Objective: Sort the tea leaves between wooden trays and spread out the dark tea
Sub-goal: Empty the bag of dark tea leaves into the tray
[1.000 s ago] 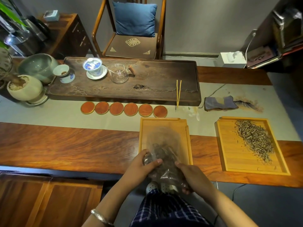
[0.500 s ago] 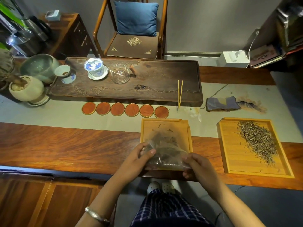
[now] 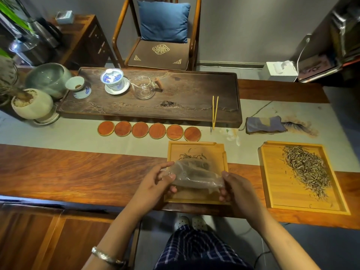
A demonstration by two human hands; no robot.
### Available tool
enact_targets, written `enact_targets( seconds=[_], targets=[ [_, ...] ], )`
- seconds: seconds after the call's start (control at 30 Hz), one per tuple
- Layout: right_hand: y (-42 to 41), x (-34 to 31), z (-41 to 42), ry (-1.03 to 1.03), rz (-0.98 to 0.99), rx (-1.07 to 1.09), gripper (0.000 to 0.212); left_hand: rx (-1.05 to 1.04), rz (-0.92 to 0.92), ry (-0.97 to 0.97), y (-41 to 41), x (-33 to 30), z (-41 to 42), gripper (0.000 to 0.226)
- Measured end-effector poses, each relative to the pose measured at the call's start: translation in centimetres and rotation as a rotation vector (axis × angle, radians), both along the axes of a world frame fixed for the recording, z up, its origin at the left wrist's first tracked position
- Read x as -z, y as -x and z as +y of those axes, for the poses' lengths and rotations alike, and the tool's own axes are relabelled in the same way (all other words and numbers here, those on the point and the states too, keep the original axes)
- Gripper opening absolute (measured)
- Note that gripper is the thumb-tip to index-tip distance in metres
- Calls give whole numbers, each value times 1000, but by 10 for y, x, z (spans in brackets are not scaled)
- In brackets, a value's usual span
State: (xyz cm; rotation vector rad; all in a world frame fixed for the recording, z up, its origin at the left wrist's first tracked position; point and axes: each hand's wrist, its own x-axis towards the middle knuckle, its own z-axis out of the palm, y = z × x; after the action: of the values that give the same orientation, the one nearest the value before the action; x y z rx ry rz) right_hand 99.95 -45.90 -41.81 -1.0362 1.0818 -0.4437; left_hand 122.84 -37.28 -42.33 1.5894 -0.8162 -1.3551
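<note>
On the counter (image 3: 78, 172), the near wooden tray (image 3: 196, 197) is the landmark. Above it both grips pinch a clear plastic bag (image 3: 196, 175) of dark tea: left hand (image 3: 155, 184) at its left end, right hand (image 3: 236, 190) at its right. A few dark leaves (image 3: 191, 156) lie at the tray's far end. The bag looks light, limp and slippery, best held by its corners.

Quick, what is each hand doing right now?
Left hand: holds the clear bag of dark tea.
Right hand: holds the bag's other end.
</note>
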Motion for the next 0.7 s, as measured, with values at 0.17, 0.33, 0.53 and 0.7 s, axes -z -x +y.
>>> enact_targets(
  seconds=[0.17,0.33,0.53,0.7],
  targets=[
    [2,-5,-2,169,-27,0,23,-41,-11,71,1,0,-1,45],
    [3,-6,-6,241,-24,23,12,-120,-25,75,-1,-3,-5,45],
    [-1,-13,-13,247,-18,76,5,-131,-72,136,-2,-8,-11,19],
    [-2,-19,-17,230,-14,97,6,-81,-154,131,-4,-8,-11,14]
  ],
)
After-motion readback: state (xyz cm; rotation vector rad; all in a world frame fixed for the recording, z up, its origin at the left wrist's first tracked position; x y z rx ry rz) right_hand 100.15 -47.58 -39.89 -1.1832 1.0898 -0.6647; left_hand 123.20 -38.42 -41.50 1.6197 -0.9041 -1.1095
